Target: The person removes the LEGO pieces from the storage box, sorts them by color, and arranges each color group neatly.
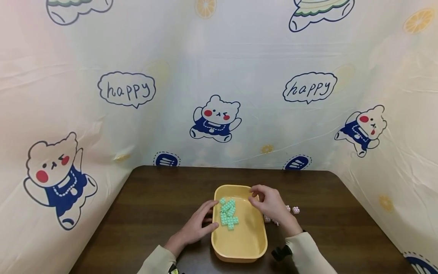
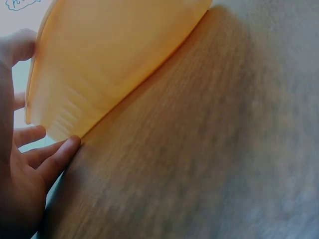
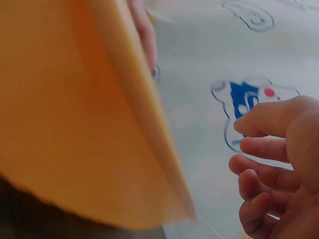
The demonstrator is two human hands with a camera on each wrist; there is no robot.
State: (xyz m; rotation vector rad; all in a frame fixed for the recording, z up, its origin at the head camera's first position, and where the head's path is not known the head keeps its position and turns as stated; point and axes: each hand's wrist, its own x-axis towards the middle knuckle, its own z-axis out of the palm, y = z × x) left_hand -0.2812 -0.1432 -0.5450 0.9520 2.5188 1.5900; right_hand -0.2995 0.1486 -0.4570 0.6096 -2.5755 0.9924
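A yellow rectangular tub with rounded corners stands on the table, several mint-green toy building blocks clustered in its left half. My left hand lies along the tub's left side, fingers spread. In the left wrist view its thumb meets the rim, and its lower fingertips touch near the tub's base. Over the far right of the tub is my right hand, its fingers loosely bent with nothing between them. The right wrist view shows those bent fingers apart from the yellow tub wall.
Several pale pink blocks lie on the dark wooden table to the right of the tub, partly hidden by my right hand and forearm. A printed curtain with bears and lettering hangs behind and along both sides of the table.
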